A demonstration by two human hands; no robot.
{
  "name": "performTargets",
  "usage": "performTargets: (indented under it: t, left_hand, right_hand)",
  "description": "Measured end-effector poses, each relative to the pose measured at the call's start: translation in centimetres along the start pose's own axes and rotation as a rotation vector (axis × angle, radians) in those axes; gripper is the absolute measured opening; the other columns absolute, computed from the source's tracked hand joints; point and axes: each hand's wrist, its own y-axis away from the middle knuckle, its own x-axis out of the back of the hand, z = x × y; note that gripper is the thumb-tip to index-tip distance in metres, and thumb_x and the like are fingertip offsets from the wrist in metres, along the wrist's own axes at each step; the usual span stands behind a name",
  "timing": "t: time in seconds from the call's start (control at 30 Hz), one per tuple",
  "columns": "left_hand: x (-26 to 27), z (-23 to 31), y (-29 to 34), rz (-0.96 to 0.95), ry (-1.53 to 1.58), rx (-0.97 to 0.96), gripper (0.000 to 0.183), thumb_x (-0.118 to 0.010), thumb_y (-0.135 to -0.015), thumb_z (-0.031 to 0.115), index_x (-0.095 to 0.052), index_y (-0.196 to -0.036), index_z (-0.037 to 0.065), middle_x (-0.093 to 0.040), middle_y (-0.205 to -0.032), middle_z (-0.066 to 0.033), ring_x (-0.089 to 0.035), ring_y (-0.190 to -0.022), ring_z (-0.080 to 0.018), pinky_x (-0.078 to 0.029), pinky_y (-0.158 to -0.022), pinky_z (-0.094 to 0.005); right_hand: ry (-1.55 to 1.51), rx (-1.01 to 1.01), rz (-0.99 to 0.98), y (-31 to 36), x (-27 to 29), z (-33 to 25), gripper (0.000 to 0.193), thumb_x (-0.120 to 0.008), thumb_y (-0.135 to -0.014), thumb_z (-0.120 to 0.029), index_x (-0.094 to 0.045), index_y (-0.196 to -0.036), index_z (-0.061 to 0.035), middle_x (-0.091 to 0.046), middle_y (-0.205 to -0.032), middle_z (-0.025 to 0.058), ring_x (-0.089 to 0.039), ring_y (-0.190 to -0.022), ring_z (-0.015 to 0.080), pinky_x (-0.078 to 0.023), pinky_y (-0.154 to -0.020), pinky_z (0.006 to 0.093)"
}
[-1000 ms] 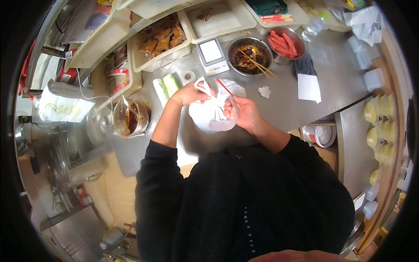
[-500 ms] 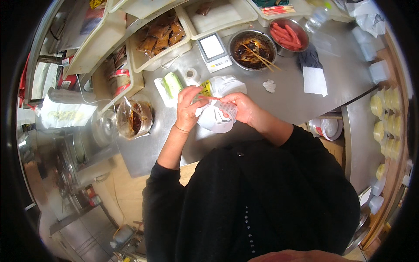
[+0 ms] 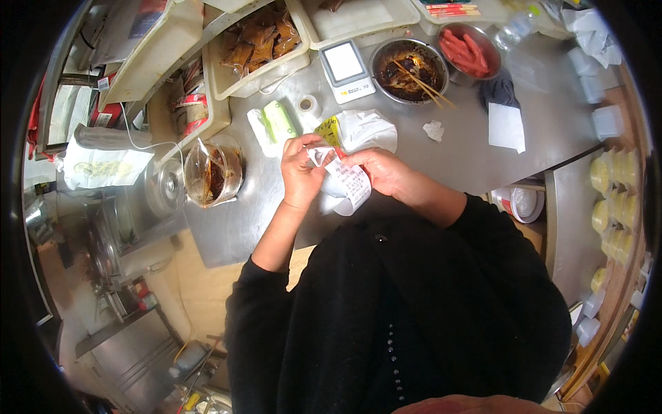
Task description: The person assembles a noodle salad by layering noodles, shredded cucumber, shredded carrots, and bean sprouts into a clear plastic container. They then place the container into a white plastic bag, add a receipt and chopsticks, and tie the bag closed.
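Observation:
A curled paper slip with printed lines, like a receipt, hangs between my two hands over the near part of the steel counter. My left hand pinches its upper left end. On the other side, my right hand has fingers closed on its upper right edge. A small red piece shows by the right fingertips; what it belongs to is hidden. Just beyond the hands lies a white plastic bag with a yellow patch. A green and white packet and a white roll lie beyond my left hand.
A white scale, a sauce-stained bowl with chopsticks and a bowl of red sausages stand at the back. Bins line the far left. A container of dark sauce is left; a dark cloth lies right.
The slip has turned and uncurled, so more of its printed side shows. My left hand has come slightly lower and closer to the right. The red strip between the hands is now mostly hidden.

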Motion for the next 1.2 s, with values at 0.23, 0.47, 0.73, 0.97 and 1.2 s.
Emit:
performTargets:
  t: [0.23,0.47,0.73,0.97,1.2]
  left_hand:
    - [0.2,-0.7,1.0,-0.098,0.617,0.689,0.012,-0.068,-0.08,-0.005,-0.066,-0.085,0.005,-0.063,-0.083,0.0032,-0.054,-0.073,-0.0048,-0.046,-0.067,-0.0218]
    - [0.0,-0.4,0.3,-0.108,0.605,0.616,0.016,-0.065,-0.079,-0.009,-0.055,-0.081,0.004,-0.067,-0.097,-0.0016,-0.059,-0.093,-0.0106,-0.047,-0.082,-0.0256]
    - [1.6,-1.4,-1.7,-0.391,0.288,0.039,0.021,-0.064,-0.073,-0.012,-0.055,-0.081,0.005,-0.067,-0.109,-0.0111,-0.063,-0.102,-0.0234,-0.049,-0.086,-0.0322]
    - [0.3,-0.5,-0.6,-0.2,0.52,0.67,0.012,-0.064,-0.077,-0.008,-0.063,-0.081,0.003,-0.071,-0.091,-0.0076,-0.066,-0.082,-0.0157,-0.052,-0.075,-0.0283]
    - [1.2,-0.2,-1.1,-0.144,0.813,0.991,0.01,-0.06,-0.081,-0.005,-0.061,-0.089,0.003,-0.068,-0.088,-0.0096,-0.065,-0.078,-0.0158,-0.052,-0.073,-0.029]
  right_hand:
    - [-0.017,0.037,0.016,-0.2,-0.7,1.2,0.022,-0.063,-0.082,-0.005,-0.063,-0.103,0.0032,-0.067,-0.095,0.0113,-0.066,-0.085,0.0193,-0.053,-0.078,0.033]
    - [0.006,0.106,-0.032,-0.3,-0.3,1.6,0.024,-0.063,-0.084,-0.008,-0.064,-0.106,0.0016,-0.067,-0.096,0.0097,-0.066,-0.086,0.0174,-0.053,-0.078,0.0315]
    - [-0.242,0.053,-0.095,-0.6,0.1,1.1,0.022,-0.059,-0.086,-0.01,-0.064,-0.104,0.0008,-0.067,-0.095,0.0095,-0.066,-0.085,0.0187,-0.054,-0.08,0.0336]
    - [-0.083,0.151,-0.077,-0.6,-0.3,1.7,0.024,-0.062,-0.087,-0.017,-0.064,-0.102,0.0022,-0.068,-0.091,0.0093,-0.067,-0.081,0.0183,-0.054,-0.076,0.0327]
    - [0.349,0.12,0.201,-0.6,-2.4,2.1,0.039,-0.065,-0.087,-0.041,-0.067,-0.099,-0.0039,-0.068,-0.085,0.0072,-0.065,-0.072,0.0145,-0.05,-0.064,0.0287]
